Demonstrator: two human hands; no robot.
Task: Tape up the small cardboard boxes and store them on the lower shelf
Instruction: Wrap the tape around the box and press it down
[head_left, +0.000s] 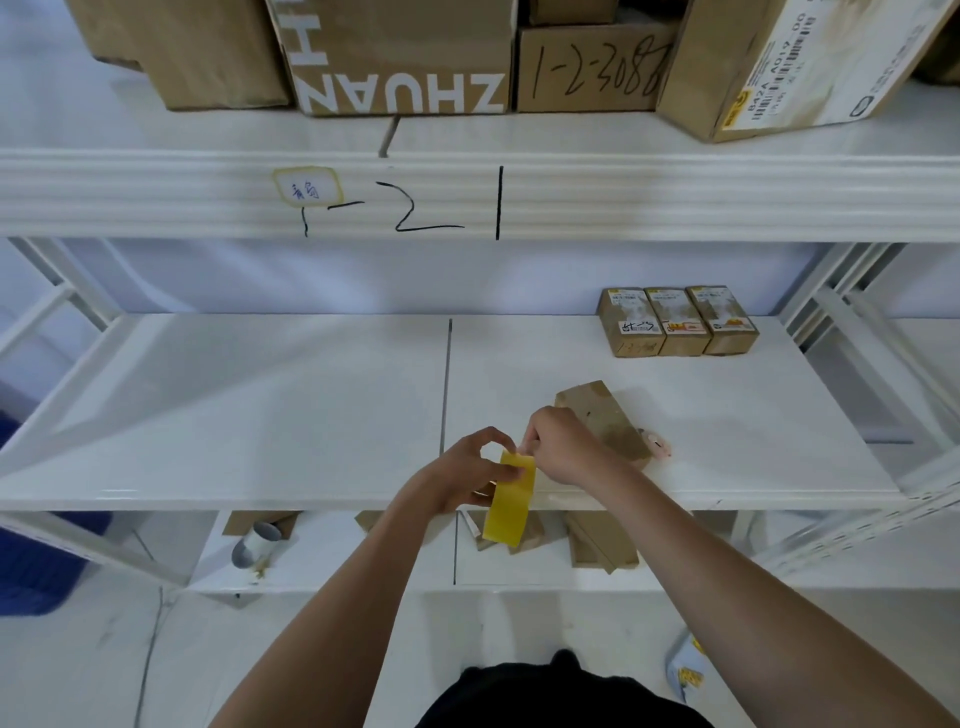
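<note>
Nearest the camera, just below the middle of the frame, the left hand curled its fingers and thumb around a roll of yellow tape, seen edge-on above the front lip of the middle shelf. The right hand met it at the top of the roll, fingers bent in a pinch; it seemed to be picking at the free end of the tape, though the fingertips were too small and crowded to be sure. No strip looked drawn out yet.

Just behind the right hand, right of centre, one small cardboard box lay flat on that shelf, partly hidden by the wrist, with a small pinkish object touching or just beside its near end. This box appeared to be the one waiting for tape.

Below the shelf edge, in the lower middle of the frame, brown cardboard pieces lay on the lower shelf; whether these were finished boxes I could not tell.

Farther back, toward the right, three small labelled boxes stood side by side, touching. They looked closed but not yet stored below, so most of the storing seemed left to do.
</note>
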